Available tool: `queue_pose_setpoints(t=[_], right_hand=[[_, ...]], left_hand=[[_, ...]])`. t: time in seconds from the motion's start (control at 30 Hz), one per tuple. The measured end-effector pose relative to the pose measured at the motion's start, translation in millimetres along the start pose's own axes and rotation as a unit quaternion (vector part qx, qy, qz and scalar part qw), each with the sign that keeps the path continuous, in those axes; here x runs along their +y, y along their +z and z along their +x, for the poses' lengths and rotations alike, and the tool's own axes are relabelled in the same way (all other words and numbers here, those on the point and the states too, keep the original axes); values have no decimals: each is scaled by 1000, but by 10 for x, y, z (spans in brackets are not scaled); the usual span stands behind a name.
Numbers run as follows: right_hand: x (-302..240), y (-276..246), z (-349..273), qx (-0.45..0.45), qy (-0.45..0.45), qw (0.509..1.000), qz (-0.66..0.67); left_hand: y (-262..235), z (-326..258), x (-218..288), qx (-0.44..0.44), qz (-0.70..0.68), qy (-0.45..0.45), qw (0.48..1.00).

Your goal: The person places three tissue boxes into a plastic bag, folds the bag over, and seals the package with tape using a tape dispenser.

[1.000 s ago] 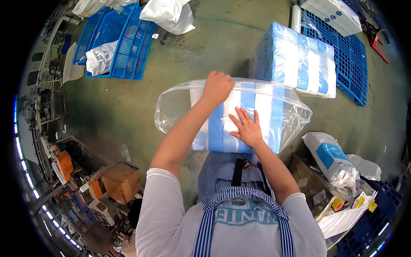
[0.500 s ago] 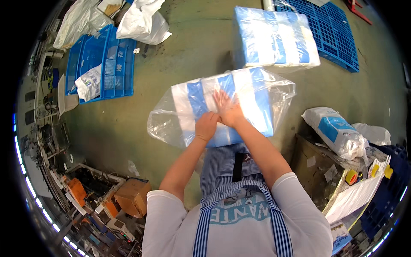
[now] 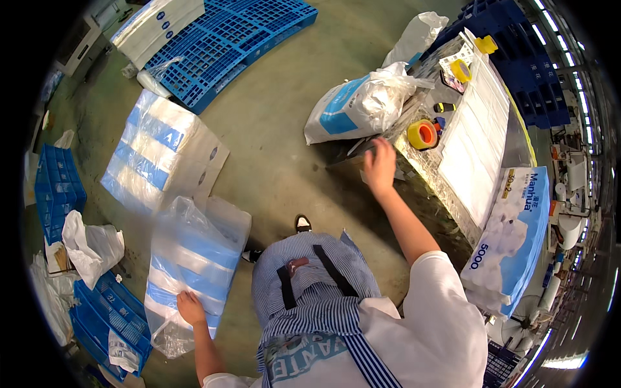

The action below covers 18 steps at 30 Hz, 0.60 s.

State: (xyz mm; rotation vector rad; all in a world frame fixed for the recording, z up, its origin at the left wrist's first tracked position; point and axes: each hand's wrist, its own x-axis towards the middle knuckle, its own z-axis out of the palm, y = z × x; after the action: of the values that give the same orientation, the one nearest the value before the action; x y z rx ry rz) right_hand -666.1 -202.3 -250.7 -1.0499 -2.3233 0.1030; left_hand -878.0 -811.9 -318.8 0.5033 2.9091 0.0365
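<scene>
Left hand (image 3: 191, 306) rests flat on the bagged bundle (image 3: 191, 268), fingers spread over the plastic near its lower end; no pinch visible, more a press than a grasp. Bundle is a clear-bagged pack with blue and white bands, on the concrete floor (image 3: 272, 129) just left of the person's striped apron (image 3: 310, 291). Long axis runs roughly from lower-left to upper-right in the head view, the loose open bag end toward the top, banding crosswise to that axis.

Right hand (image 3: 378, 167) is stretched out to the work table (image 3: 479, 139) edge, fingers down on a dark flat item there; can't tell if it's actually gripping it or how far the fingers are closed. Yellow tape roll (image 3: 422, 134) with orange core sits just beyond the fingertips, not touched.

Second similar pack (image 3: 158, 155) lies flat further up the floor, apart from the first. White-and-blue sack (image 3: 359, 103) leans by the table end. Blue pallet (image 3: 220, 45) beyond.
</scene>
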Motion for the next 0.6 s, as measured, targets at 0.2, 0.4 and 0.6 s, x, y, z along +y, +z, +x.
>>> queue_pose_setpoints(t=[0.2,0.4,0.6], right_hand=[[1641,-375,998,65,478,870,-101],[2086,-294,732,-22,605,782,148],[882,-80,297,-76,377,828,408]], left_hand=[[81,158,-74,-72,23,-48,996],[185,201,-24,-78,-10,-44,996],[92,2,190,-26,-16,-103,994]])
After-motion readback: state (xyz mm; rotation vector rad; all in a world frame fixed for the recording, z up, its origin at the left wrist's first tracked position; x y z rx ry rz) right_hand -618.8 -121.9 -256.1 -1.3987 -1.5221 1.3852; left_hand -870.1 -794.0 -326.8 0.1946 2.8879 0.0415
